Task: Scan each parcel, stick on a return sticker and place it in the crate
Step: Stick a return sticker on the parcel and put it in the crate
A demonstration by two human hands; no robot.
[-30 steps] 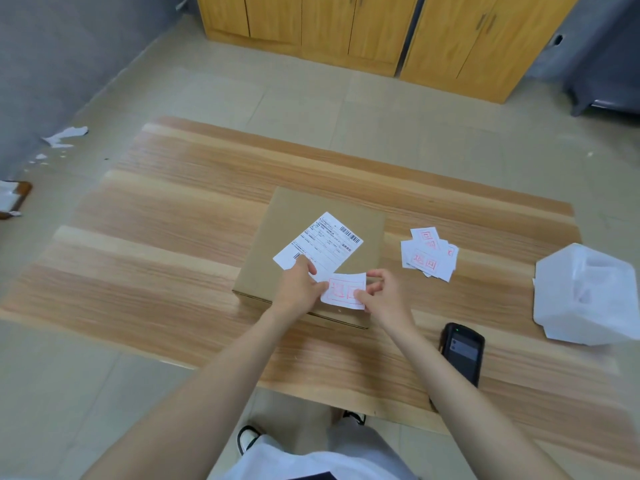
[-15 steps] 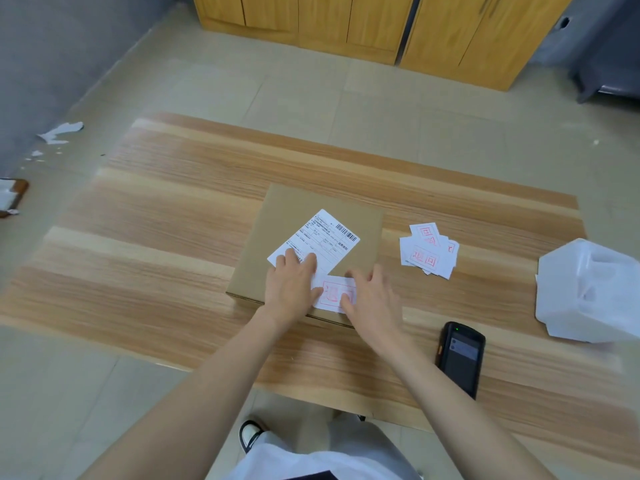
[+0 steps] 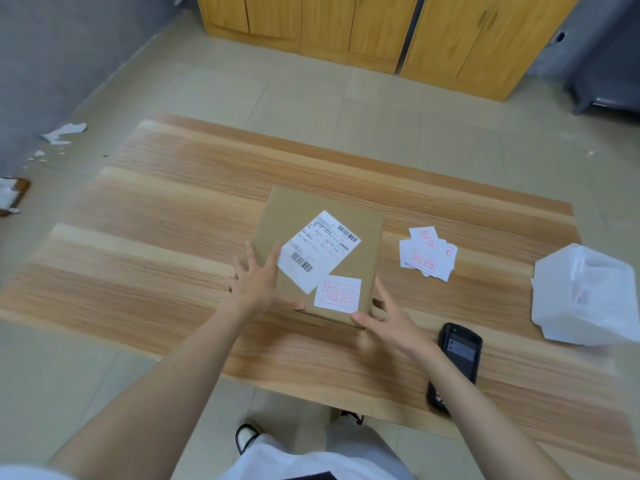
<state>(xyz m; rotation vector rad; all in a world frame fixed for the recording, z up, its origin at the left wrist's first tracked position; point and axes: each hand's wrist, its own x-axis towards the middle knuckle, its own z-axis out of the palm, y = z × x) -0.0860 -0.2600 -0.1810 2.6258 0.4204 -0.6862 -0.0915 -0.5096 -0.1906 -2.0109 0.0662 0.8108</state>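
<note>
On the wooden table (image 3: 173,271) the brown parcel (image 3: 304,216) lay flat, towards the near edge. The left hand (image 3: 258,278) rested on its left side, fingers spread straight; the right hand (image 3: 391,323), likewise spread and holding nothing, touched the near right corner. The return sticker (image 3: 338,294) sat there already, so I judged the lift came next: take opposite sides evenly, thumbs off the sticker, keep it level; no crate was in sight

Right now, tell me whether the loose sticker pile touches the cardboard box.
Apart. The head view shows bare table between the sticker pile and the cardboard box.
</note>
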